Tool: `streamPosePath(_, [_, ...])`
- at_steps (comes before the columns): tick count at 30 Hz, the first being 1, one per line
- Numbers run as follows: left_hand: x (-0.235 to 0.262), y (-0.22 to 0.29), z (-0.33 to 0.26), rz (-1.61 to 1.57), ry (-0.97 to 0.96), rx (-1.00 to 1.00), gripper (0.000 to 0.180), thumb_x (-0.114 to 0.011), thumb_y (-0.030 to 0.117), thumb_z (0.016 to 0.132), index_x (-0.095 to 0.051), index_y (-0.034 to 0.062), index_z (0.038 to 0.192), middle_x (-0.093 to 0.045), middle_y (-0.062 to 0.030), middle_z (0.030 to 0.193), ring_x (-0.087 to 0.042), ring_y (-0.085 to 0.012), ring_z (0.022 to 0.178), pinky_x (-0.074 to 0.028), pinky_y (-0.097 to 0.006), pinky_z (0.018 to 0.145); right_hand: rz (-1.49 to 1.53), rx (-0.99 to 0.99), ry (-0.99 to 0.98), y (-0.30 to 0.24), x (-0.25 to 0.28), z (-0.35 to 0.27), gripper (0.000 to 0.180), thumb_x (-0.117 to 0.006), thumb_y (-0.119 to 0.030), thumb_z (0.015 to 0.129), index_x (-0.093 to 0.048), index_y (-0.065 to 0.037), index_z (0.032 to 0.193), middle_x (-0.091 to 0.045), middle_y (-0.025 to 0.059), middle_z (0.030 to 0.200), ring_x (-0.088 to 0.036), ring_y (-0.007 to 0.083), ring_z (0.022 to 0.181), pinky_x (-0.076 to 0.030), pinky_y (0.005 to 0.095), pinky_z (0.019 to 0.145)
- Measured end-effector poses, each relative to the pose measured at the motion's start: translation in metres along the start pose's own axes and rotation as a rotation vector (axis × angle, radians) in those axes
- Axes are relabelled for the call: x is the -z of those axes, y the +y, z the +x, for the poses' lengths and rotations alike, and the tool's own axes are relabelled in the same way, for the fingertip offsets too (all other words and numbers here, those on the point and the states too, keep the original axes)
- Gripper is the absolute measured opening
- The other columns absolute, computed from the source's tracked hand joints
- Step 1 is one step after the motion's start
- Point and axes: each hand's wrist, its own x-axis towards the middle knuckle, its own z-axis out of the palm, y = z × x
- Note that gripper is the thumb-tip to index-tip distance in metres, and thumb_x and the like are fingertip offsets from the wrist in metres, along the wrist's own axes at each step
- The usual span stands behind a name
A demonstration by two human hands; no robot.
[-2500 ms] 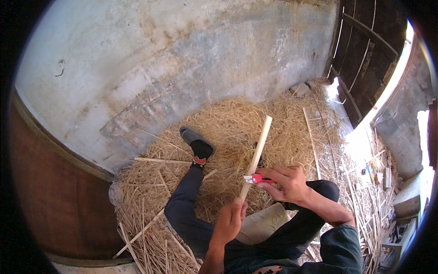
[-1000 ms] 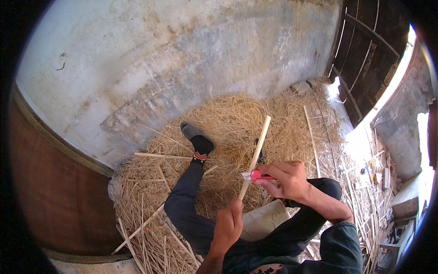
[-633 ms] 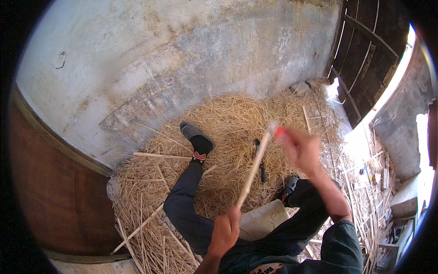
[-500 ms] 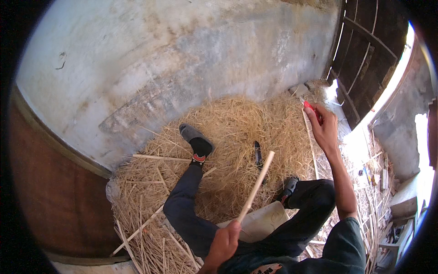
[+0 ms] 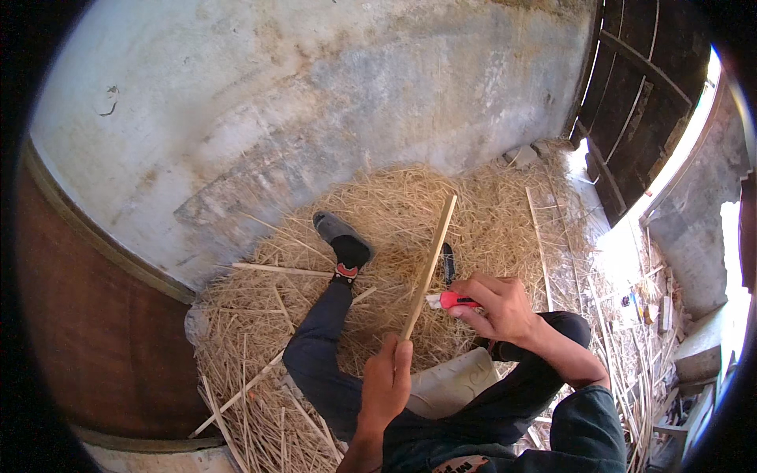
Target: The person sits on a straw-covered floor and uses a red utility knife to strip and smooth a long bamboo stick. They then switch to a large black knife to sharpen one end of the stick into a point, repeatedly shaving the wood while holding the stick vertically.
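My left hand (image 5: 386, 384) is closed round the lower end of a pale wooden strip (image 5: 435, 256), probably bamboo, which slants up and slightly right in front of me. In my right hand (image 5: 505, 311) is a red utility knife (image 5: 457, 300), its short blade pointing left. The blade tip sits close beside the strip's right edge, a little above my left hand; whether it touches cannot be made out. Below the strip, between my legs, is a pale container or block (image 5: 453, 386), partly hidden by my thighs.
Straw-like shavings (image 5: 394, 197) cover the floor, with a dark-handled tool (image 5: 448, 262) lying on them. Long strips (image 5: 244, 394) are scattered at left, and more (image 5: 623, 347) at right. A stained wall (image 5: 315, 102) stands ahead, a dark wooden door (image 5: 643, 87) at far right.
My right hand has brought the knife down and left from beside the door to the strip. My left hand has tilted the strip more upright and raised it.
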Motion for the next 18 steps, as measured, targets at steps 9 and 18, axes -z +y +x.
streamPosePath(9, [-0.013, 0.016, 0.002, 0.191, 0.037, -0.063, 0.034, -0.044, 0.032, 0.111, -0.05, 0.0021, 0.095, -0.056, -0.0228, 0.065, -0.061, -0.0482, 0.064, -0.043, -0.052, 0.054, -0.03, 0.031, 0.015, -0.006, -0.007, -0.003, 0.031, -0.077, -0.035, 0.088, -0.07, -0.013, 0.108, -0.063, 0.0032, 0.077, -0.066, 0.0237, 0.058, -0.051, 0.0367, 0.048])
streamPosePath(18, [-0.018, 0.015, 0.001, 0.247, 0.071, -0.06, 0.031, -0.049, 0.029, 0.109, -0.05, 0.002, 0.095, -0.056, -0.0244, 0.063, -0.061, -0.0485, 0.062, -0.042, -0.053, 0.051, -0.108, 0.013, 0.033, -0.013, -0.003, -0.001, 0.024, -0.078, -0.036, 0.087, -0.073, -0.018, 0.102, -0.061, 0.0, 0.071, -0.064, 0.0205, 0.054, -0.047, 0.0355, 0.044])
